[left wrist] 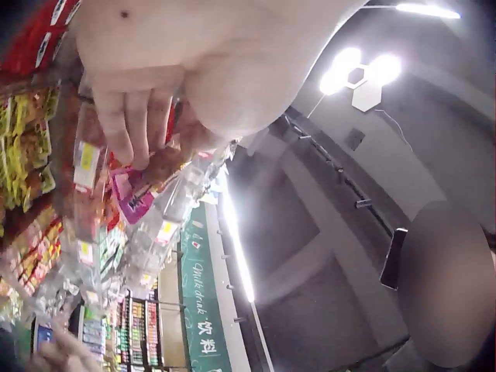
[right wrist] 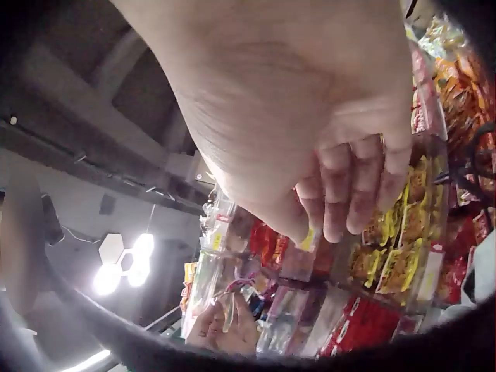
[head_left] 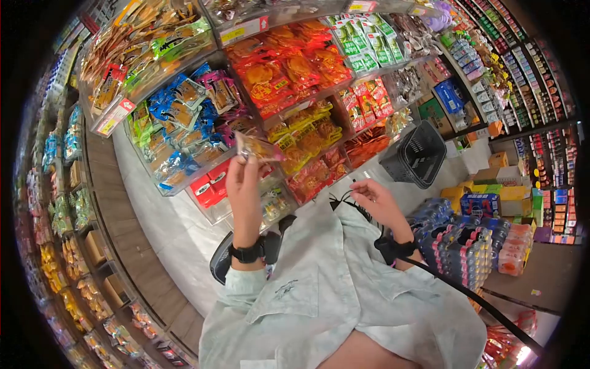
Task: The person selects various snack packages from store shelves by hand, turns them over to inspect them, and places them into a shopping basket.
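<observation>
My left hand is raised in front of the snack bins and pinches a small clear snack packet by its edge. In the left wrist view the packet's printed end looks pink and purple, below the fingers. Behind it sit a bin of blue snack packets and a bin of yellow snack packets. My right hand hovers before my shirt, its fingers loosely bent and holding nothing. The right wrist view shows its palm over the bins.
Large red packets fill a higher bin. A dark shopping basket stands on the floor to the right, with shrink-wrapped bottles nearer me. Packed shelves line the left. A black cable runs from my right wrist.
</observation>
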Demonstrator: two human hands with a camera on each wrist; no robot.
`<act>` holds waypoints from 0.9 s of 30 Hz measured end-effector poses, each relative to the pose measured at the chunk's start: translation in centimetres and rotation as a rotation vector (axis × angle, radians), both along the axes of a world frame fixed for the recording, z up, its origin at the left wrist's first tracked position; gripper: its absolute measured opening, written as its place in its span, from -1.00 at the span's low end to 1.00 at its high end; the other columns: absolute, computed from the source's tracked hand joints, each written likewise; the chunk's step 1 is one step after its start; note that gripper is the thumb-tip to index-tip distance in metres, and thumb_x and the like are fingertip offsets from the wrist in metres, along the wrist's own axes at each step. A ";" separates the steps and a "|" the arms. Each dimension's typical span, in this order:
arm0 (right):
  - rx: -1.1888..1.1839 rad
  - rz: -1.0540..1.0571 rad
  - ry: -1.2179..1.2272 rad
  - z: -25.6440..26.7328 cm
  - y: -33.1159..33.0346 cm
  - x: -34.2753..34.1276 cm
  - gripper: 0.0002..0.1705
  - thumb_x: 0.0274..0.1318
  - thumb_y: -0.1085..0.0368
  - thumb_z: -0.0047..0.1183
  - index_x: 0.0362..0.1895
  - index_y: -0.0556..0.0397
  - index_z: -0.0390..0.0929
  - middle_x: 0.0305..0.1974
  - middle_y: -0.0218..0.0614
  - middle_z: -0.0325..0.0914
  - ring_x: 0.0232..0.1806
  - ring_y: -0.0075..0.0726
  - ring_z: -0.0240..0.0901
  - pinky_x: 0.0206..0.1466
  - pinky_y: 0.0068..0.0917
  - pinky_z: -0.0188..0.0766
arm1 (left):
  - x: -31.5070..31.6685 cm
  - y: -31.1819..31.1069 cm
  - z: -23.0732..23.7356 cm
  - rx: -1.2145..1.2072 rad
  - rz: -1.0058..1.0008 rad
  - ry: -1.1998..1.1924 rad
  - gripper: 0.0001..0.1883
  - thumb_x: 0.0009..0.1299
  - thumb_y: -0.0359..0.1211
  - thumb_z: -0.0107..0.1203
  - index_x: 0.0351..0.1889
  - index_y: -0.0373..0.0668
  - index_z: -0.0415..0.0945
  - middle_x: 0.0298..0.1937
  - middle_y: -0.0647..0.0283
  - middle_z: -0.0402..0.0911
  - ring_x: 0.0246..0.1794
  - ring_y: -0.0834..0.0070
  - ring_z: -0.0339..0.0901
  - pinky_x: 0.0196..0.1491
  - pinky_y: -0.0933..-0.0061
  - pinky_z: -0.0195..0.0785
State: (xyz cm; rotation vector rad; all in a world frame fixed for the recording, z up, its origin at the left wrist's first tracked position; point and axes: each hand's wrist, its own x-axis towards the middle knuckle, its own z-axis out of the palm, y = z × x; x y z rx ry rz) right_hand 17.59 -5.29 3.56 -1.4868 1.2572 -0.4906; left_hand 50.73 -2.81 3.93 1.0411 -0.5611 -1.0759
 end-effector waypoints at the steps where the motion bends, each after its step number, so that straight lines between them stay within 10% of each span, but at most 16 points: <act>1: 0.034 0.014 -0.060 -0.3 -0.3 -0.1 -0.65 0.43 0.27 0.27 0.18 0.15 0.62 -0.01 -0.35 0.71 0.00 -0.52 0.62 0.15 -0.44 0.55 | -1.3 0.8 0.2 -0.007 -0.035 0.019 -0.80 0.73 -0.34 0.00 0.15 -0.24 0.53 0.10 0.23 0.68 0.13 0.44 0.67 0.30 0.28 0.54; 4: 0.102 0.086 -0.310 -0.1 -1.0 0.4 -0.58 0.41 0.29 0.28 0.26 0.16 0.56 0.05 -0.33 0.69 0.06 -0.48 0.63 0.21 -0.42 0.54 | -5.9 3.0 1.0 0.016 -0.141 0.108 -0.89 0.72 -0.37 0.03 -0.07 -0.20 0.48 0.02 0.31 0.67 0.05 0.54 0.67 0.17 0.36 0.57; 14: 0.215 0.340 -0.576 1.2 -2.3 -6.0 -0.53 0.36 0.40 0.29 0.28 0.15 0.47 0.11 -0.37 0.62 0.16 -0.44 0.58 0.29 -0.35 0.51 | -16.1 7.1 -0.8 0.095 -0.271 0.100 -0.73 0.66 -0.47 0.07 0.25 -0.33 0.57 0.15 0.25 0.71 0.13 0.52 0.65 0.28 0.37 0.53; 27: 0.404 0.439 -0.482 -4.8 1.4 -17.8 -0.73 0.35 0.41 0.29 0.08 0.12 0.57 -0.06 -0.48 0.59 0.03 -0.60 0.51 0.20 -0.48 0.49 | -32.0 12.9 -2.0 0.446 -0.251 -0.042 -0.80 0.62 -0.45 0.19 0.14 -0.28 0.57 0.02 0.38 0.67 0.02 0.70 0.54 0.15 0.59 0.39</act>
